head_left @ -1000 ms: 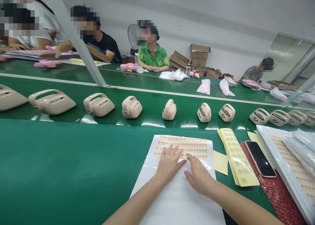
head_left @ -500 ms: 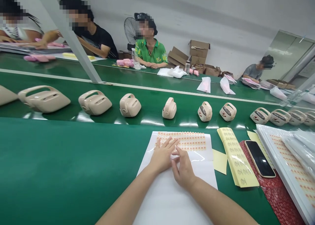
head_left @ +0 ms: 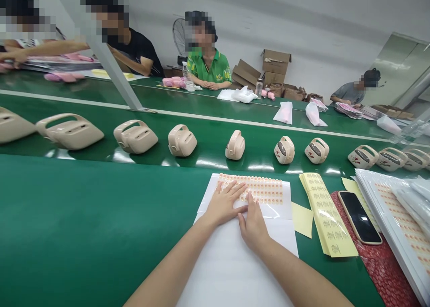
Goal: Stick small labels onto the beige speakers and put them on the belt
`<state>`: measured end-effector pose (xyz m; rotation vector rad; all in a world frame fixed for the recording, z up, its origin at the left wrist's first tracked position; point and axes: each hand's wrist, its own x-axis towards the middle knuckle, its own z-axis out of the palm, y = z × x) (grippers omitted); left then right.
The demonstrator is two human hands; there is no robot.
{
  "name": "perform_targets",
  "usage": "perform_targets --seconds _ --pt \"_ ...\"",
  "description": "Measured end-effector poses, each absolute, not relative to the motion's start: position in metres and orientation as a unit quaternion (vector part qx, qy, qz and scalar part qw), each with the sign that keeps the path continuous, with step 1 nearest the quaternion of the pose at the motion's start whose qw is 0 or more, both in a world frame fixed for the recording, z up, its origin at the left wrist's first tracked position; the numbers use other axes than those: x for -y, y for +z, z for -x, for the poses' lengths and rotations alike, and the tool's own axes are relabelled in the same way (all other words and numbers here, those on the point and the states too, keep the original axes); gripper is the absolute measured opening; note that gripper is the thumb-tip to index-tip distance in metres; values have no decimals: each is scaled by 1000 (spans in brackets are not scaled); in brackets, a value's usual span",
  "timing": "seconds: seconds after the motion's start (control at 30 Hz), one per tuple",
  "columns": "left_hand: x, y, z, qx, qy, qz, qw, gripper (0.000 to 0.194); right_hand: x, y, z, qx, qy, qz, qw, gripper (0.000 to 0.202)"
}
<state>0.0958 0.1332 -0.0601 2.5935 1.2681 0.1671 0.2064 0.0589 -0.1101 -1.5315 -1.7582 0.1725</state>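
A sheet of small round orange stickers [head_left: 272, 194] lies at the top of a long white paper [head_left: 235, 271] on the green work surface. Flat on the left part of the stickers rests my left hand [head_left: 224, 205], its fingers spread. My right hand [head_left: 254, 226] is beside it, fingers stretched out and thumb apart, fingertips at the lower edge of the sticker rows. The left thumb reaches across to the right hand, and the two touch or nearly touch. I see nothing held in either hand, though the right palm is hidden.
Beige handled appliances [head_left: 235, 145] stand in a row along the green belt beyond. To my right are a yellow slip [head_left: 302, 219], yellow label sheets [head_left: 329, 222], a phone [head_left: 360, 217], red bubble wrap [head_left: 379, 271] and stacked sticker sheets [head_left: 399, 208]. Several people sit across the belt.
My right hand has straightened from a bent-finger pose near the left fingers and lowered slightly. My left hand stays spread on the stickers. The whole view has shifted slightly.
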Motion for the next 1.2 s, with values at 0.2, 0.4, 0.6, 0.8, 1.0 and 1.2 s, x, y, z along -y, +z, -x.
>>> perform_targets --seconds 0.2,0.4,0.6,0.8,1.0,1.2 --pt "-140 -59 -100 -439 56 -888 124 65 -58 -108 -208 676 118 600 411 57" --pt "-141 -55 -101 -435 62 -890 125 64 -65 -106 -219 683 89 618 378 60" --pt "-142 -50 -106 -432 66 -891 121 62 -109 -62 -246 704 6 682 198 55" --pt "-142 -51 -115 -459 91 -880 82 36 -122 -62 -254 696 37 710 96 59" --pt "-142 -63 -113 -468 91 -876 70 55 -121 -67 -260 691 72 714 90 64" --pt "-148 -66 -112 -513 78 -852 73 69 -124 -63 -259 632 83 761 119 72"
